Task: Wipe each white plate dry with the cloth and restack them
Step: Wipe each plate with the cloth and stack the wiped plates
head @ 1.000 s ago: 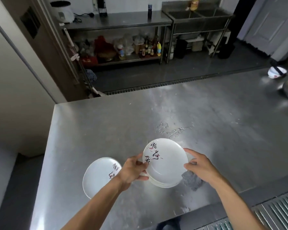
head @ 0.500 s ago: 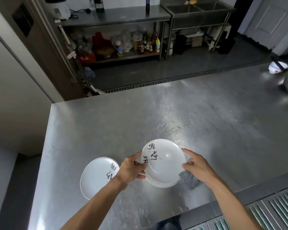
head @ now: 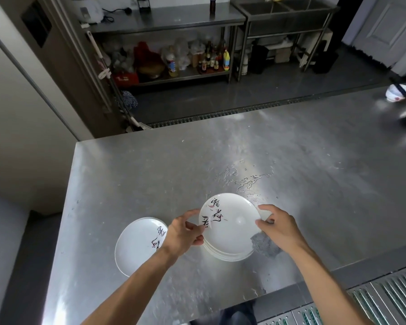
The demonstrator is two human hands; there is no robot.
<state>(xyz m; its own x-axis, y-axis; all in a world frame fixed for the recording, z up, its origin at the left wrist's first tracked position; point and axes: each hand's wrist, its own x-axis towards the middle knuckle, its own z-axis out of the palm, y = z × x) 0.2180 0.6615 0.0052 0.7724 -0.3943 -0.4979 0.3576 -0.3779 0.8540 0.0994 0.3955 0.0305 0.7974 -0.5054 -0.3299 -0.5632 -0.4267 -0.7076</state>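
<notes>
Both hands are clamped on one white plate with painted characters [head: 232, 221], held between them: the left hand [head: 183, 233] pinches its left rim, the right hand [head: 278, 227] grips its right rim. Directly beneath it sits the stack of white plates [head: 227, 256] on the steel table [head: 150, 172]. A single white plate [head: 136, 245] lies just left of the left hand. The grey cloth [head: 264, 246] lies flat under the right wrist, touching the stack. Water puddles [head: 246, 181] glisten beyond the hands.

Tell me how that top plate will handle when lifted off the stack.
Likely stiff and breakable: the top plate looks like glazed ceramic. Possibly slippery, given water puddled on the steel table. The left hand and right hand gripping its rim seems wise.
</notes>
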